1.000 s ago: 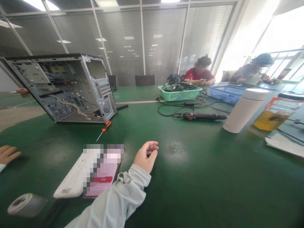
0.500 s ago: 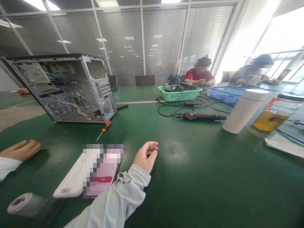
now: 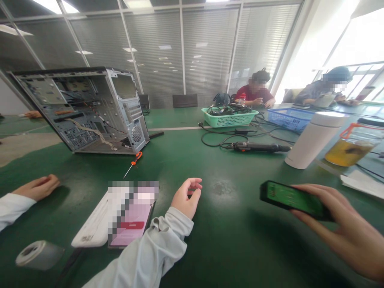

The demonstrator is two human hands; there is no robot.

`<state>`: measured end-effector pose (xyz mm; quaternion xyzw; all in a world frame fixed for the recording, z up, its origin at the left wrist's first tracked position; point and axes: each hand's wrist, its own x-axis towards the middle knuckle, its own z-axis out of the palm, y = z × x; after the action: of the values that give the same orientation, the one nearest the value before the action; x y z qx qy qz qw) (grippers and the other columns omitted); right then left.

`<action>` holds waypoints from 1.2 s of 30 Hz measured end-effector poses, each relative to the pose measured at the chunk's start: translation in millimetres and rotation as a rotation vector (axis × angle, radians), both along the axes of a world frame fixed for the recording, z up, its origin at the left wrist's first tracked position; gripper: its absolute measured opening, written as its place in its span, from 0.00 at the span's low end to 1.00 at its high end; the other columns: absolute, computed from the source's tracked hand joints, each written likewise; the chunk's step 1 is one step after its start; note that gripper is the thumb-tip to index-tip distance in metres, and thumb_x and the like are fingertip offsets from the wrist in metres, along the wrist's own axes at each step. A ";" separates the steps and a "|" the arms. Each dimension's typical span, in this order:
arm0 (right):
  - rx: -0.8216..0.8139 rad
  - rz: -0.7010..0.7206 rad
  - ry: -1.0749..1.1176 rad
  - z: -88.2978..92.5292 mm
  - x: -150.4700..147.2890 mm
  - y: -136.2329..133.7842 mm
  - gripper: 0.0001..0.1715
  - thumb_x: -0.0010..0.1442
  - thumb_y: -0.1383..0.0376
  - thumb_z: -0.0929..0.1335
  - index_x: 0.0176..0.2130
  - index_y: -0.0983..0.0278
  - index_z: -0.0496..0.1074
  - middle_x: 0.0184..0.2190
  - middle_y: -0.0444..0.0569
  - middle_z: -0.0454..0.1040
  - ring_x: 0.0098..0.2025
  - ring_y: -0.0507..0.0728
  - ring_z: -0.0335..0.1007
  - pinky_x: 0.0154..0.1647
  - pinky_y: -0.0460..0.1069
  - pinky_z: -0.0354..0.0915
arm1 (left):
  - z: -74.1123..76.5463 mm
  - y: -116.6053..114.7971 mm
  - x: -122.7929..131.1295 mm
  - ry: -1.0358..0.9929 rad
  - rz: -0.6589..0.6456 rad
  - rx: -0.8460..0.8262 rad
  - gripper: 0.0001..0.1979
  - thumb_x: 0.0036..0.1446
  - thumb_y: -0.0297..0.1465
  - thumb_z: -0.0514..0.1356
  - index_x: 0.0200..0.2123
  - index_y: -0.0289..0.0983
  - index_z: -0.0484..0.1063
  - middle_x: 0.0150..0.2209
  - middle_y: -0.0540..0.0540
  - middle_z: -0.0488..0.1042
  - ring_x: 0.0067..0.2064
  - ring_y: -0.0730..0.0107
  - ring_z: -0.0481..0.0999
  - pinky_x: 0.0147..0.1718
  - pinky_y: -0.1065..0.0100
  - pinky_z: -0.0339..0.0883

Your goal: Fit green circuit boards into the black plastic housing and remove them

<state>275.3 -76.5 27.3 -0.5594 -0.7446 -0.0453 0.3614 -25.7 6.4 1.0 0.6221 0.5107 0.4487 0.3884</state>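
Note:
My left hand (image 3: 187, 197), in a pale grey sleeve, rests on the green table with loosely curled fingers, thumb apart, and nothing held. To its left lie a phone with a pink screen (image 3: 135, 224) and a white device (image 3: 93, 224), both partly pixelated. At the right, my right hand (image 3: 339, 224) grips a black-cased box with a green circuit board (image 3: 291, 196) between thumb and fingers, above the table. An orange-handled screwdriver (image 3: 133, 164) lies beyond the phone, by an open metal computer case (image 3: 99, 112).
Another person's hand (image 3: 39, 187) lies at left, near a tape roll (image 3: 40, 255). Farther off are a green basket of cables (image 3: 231, 119), a blue basket (image 3: 289, 119) and a power screwdriver (image 3: 261, 147). A white bottle (image 3: 315, 140) and a jar (image 3: 349, 150) stand right. Two people sit behind.
My right hand has come into view from the right, holding the black box. The other person's hand at left has shifted a little inward, its fingers more curled. My left hand stays in place.

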 end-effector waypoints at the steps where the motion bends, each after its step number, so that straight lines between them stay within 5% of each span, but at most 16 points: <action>1: -0.022 0.094 -0.016 0.7 -17.1 7.6 0.24 0.65 0.46 0.59 0.51 0.59 0.60 0.46 0.54 0.62 0.45 0.62 0.62 0.42 0.56 0.63 | 0.5 -0.2 0.3 -0.012 0.008 0.001 0.12 0.50 0.24 0.53 0.39 0.35 0.69 0.35 0.45 0.74 0.39 0.66 0.73 0.40 0.65 0.65; 8: -0.101 0.392 0.061 7.3 -116.5 45.1 0.16 0.60 0.64 0.59 0.49 0.64 0.59 0.45 0.53 0.59 0.47 0.60 0.59 0.46 0.54 0.62 | 0.1 -1.7 -3.7 -0.099 0.069 0.080 0.14 0.56 0.29 0.46 0.39 0.38 0.70 0.36 0.46 0.74 0.41 0.65 0.73 0.38 0.67 0.66; 18: -0.189 0.411 0.305 -6.4 -116.9 55.4 0.20 0.60 0.59 0.62 0.48 0.67 0.61 0.43 0.53 0.62 0.45 0.60 0.60 0.46 0.56 0.63 | 19.2 -21.0 -3.8 0.197 -0.176 0.425 0.24 0.49 0.25 0.55 0.52 0.40 0.62 0.50 0.43 0.67 0.50 0.60 0.67 0.49 0.62 0.63; 22: -0.593 0.442 0.677 -9.1 -111.2 58.0 0.30 0.56 0.51 0.68 0.50 0.68 0.61 0.44 0.55 0.63 0.39 0.59 0.65 0.29 0.48 0.72 | 20.4 -19.0 -4.4 0.237 -0.179 0.389 0.21 0.51 0.29 0.55 0.50 0.40 0.64 0.46 0.43 0.68 0.47 0.61 0.69 0.46 0.64 0.64; 25: -0.983 0.464 0.935 -5.7 -110.1 58.8 0.37 0.53 0.49 0.71 0.52 0.69 0.59 0.37 0.55 0.66 0.32 0.58 0.68 0.16 0.41 0.67 | 15.9 -15.0 -5.7 0.221 -0.169 0.308 0.14 0.54 0.37 0.53 0.43 0.39 0.67 0.36 0.46 0.71 0.37 0.65 0.71 0.36 0.68 0.65; 29: -1.396 0.433 1.175 4.1 -114.4 55.6 0.26 0.65 0.52 0.63 0.50 0.71 0.61 0.27 0.52 0.67 0.24 0.55 0.68 0.17 0.40 0.67 | 12.2 -11.9 -6.1 0.281 -0.133 0.204 0.17 0.55 0.45 0.47 0.28 0.40 0.66 0.21 0.52 0.65 0.23 0.68 0.66 0.24 0.69 0.58; 33: -1.574 0.411 1.410 13.7 -119.5 53.6 0.32 0.72 0.53 0.44 0.47 0.72 0.61 0.25 0.51 0.67 0.20 0.53 0.67 0.16 0.40 0.67 | 8.8 -6.2 -4.4 0.158 0.008 0.027 0.24 0.58 0.46 0.40 0.20 0.40 0.64 0.18 0.51 0.66 0.23 0.67 0.68 0.23 0.69 0.58; 36: -1.568 0.403 1.547 16.1 -120.1 55.3 0.37 0.71 0.51 0.40 0.43 0.72 0.61 0.28 0.53 0.68 0.19 0.53 0.67 0.15 0.41 0.66 | 3.5 -0.9 -3.8 0.021 0.032 -0.182 0.27 0.57 0.49 0.39 0.20 0.40 0.66 0.12 0.52 0.63 0.17 0.68 0.66 0.17 0.70 0.57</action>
<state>155.1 -21.2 43.4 -0.3791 -0.2191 0.8559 0.2751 -29.4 5.5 4.5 0.5808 0.5631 0.4001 0.4308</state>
